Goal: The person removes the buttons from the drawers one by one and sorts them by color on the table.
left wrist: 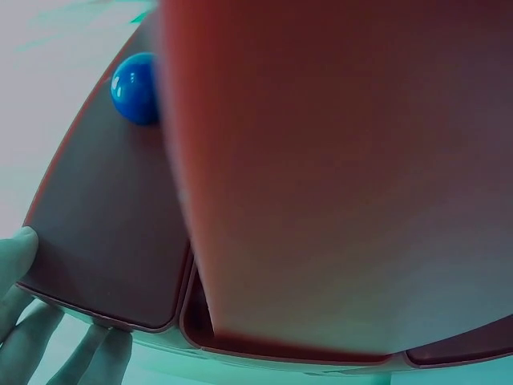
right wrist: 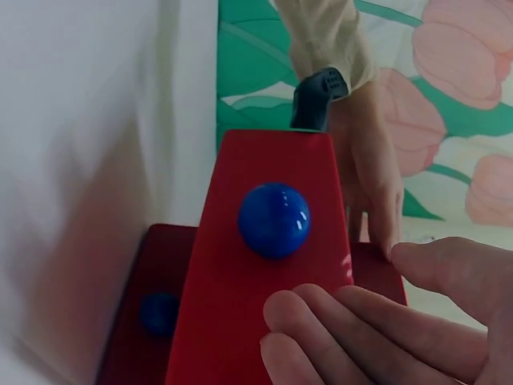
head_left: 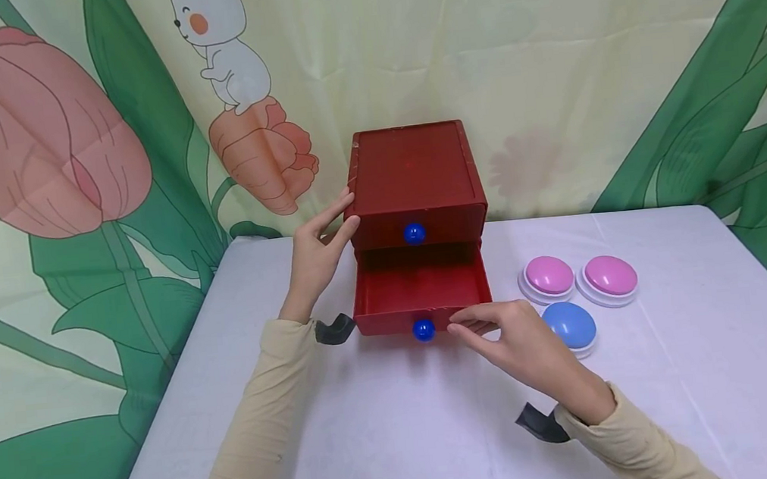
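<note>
A dark red two-drawer cabinet (head_left: 411,168) stands at the back of the table. Its lower drawer (head_left: 387,323) is pulled out and bare inside; the upper one is closed, and each has a round blue knob (head_left: 423,330) on its front. My left hand (head_left: 314,258) rests against the cabinet's left side, the thumb (left wrist: 18,250) by the front edge and the fingers along the side. At the right end of the lower drawer's front is my right hand (head_left: 526,345), its fingers (right wrist: 353,329) loosely bent beside the drawer front, nothing between thumb and fingers.
Two pink push lights (head_left: 549,276) and a blue one (head_left: 570,325), all with white bases, lie right of the cabinet, the blue one close behind my right hand. A printed curtain (head_left: 533,67) hangs behind the white-covered table (head_left: 414,434).
</note>
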A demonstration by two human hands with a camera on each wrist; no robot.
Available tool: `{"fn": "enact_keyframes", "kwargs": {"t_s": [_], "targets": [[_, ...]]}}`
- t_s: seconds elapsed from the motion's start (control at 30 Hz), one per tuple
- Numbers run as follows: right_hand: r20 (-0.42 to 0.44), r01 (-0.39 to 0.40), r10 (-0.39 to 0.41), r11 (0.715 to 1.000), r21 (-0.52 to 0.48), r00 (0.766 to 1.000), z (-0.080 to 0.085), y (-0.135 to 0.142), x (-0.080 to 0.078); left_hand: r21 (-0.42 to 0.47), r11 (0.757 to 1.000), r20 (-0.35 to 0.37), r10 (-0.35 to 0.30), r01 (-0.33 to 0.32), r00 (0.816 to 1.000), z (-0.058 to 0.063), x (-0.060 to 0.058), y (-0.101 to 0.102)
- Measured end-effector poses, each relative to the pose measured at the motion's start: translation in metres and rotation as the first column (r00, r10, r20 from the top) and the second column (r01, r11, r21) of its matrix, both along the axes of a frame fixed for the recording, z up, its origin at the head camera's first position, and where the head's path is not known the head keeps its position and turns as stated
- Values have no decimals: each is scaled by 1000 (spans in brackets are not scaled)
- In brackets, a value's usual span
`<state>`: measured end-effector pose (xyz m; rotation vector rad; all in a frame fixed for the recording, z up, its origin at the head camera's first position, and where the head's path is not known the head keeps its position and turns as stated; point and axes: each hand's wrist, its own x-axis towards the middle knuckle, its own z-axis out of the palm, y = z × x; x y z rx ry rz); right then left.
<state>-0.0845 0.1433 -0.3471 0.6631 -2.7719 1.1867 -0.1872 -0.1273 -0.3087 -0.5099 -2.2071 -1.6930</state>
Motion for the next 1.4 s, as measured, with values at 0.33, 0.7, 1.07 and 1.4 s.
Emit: {"fn": "enact_keyframes", "kwargs": {"t_s": [0.33,0.7,1.07,1.4], "targets": [[78,-7,5,1000,20,997,-14,-9,-5,-5,1000,-7,2,-2,1000,-1,0,0],[81,-32,32,999,-6,996,-30,-16,-12,-4,1000,-2,6,-6,1000,-1,-1,1],[139,-47,52,998,-39,989,-39,-22,-16,-6,1000,0,12,-12,1000,0,1,-1],[173,-95,113,989,-111,978,-43,-23,-20,-7,1000,-4,10,-10,1000,0,1,0]]}}
